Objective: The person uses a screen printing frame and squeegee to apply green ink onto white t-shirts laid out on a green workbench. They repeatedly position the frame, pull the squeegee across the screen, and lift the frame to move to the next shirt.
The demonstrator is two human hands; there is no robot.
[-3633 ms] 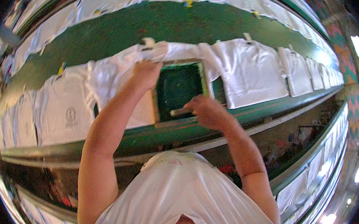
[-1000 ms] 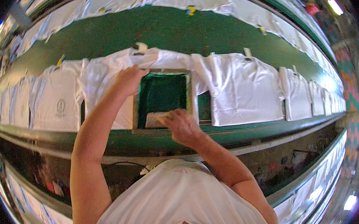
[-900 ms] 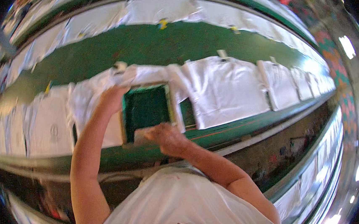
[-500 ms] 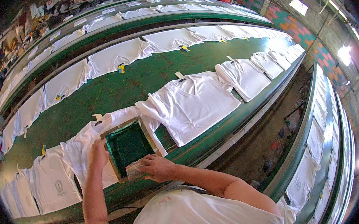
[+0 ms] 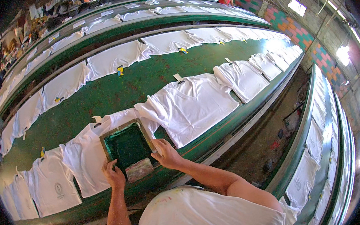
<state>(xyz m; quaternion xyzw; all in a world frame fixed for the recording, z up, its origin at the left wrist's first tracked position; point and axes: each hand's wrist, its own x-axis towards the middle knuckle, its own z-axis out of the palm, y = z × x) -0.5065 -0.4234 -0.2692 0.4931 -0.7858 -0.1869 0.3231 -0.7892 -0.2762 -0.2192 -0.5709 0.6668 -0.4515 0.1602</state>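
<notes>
A square screen-printing frame [image 5: 124, 144] with dark green ink inside lies tilted over a white T-shirt [image 5: 88, 152] on the long green table. My left hand [image 5: 114, 173] grips its lower-left side. My right hand [image 5: 166, 153] grips its right side, with fingers curled on the rim. A pale, flat squeegee [image 5: 138, 169] rests inside the frame along its near end, between my hands, held by neither. A smooth white V-neck shirt [image 5: 195, 107] lies just right of the frame, and shirts bearing a small printed emblem [image 5: 54, 181] lie to the left.
Rows of white shirts line the far edge [image 5: 112, 58] and neighbouring tables [image 5: 310, 173]. A narrow aisle [image 5: 271, 132] with scattered items runs right of my table. A person in red [image 5: 226, 0] is at a distant table. Yellow tags [image 5: 182, 50] dot the green surface.
My right hand has left the squeegee and moved up onto the frame's right side. My left hand has slid down the left side. Earlier, the view swung toward the table's right end.
</notes>
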